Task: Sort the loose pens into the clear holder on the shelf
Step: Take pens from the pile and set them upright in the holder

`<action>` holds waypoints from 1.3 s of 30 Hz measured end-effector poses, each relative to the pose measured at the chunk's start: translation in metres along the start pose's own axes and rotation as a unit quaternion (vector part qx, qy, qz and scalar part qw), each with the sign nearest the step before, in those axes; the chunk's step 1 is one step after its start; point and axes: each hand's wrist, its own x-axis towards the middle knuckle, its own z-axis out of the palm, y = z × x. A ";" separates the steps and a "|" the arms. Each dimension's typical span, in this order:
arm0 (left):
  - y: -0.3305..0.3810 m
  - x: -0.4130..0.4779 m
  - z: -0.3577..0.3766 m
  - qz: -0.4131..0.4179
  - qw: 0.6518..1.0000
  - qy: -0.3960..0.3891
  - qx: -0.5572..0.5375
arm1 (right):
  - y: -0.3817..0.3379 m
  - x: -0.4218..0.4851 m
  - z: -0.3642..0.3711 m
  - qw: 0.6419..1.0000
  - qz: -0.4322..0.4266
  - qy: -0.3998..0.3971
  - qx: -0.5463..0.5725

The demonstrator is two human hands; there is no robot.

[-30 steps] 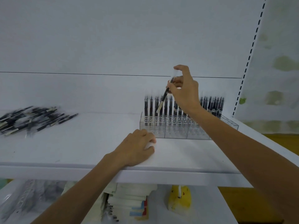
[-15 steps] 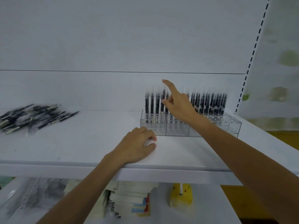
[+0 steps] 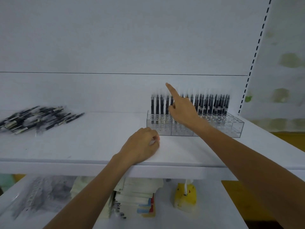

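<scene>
Loose pens (image 3: pixel 38 119) lie heaped at the left edge of the shelf (image 3: pixel 99 142), long axes slanting toward the back right. The left hand (image 3: pixel 140 146), loosely curled and empty near the front edge, is nearer, and nothing visible blocks its reach. The right hand (image 3: pixel 181 111), forefinger extended and holding nothing, is over the clear holder (image 3: pixel 231 128) at back right.

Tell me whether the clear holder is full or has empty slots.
Partly full. Pens stand upright along the back of the clear holder; its front rows show empty.
</scene>
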 end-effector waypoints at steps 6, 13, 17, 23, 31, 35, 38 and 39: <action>-0.014 -0.015 -0.023 -0.034 0.989 0.012 -0.145 | -0.041 -0.011 0.006 0.997 -0.078 0.026 -0.009; -0.118 -0.094 -0.106 -0.116 0.987 0.070 -0.092 | -0.153 0.000 0.090 0.994 -0.084 -0.061 0.042; -0.179 -0.148 -0.161 -0.168 0.977 0.107 -0.072 | -0.229 0.004 0.139 0.986 -0.103 -0.112 0.072; -0.261 -0.220 -0.215 -0.231 0.966 0.111 -0.029 | -0.310 0.001 0.200 0.978 -0.116 -0.144 0.092; -0.331 -0.246 -0.245 -0.250 0.959 0.126 -0.040 | -0.373 0.017 0.244 0.980 -0.107 -0.135 0.096; -0.361 -0.226 -0.246 -0.252 0.958 0.131 -0.041 | -0.383 0.049 0.253 0.982 -0.111 -0.122 0.091; -0.388 -0.204 -0.248 -0.271 0.953 0.129 -0.045 | -0.387 0.077 0.263 0.983 -0.116 -0.109 0.096; -0.396 -0.196 -0.250 -0.281 0.951 0.121 -0.051 | -0.388 0.087 0.266 0.983 -0.118 -0.107 0.095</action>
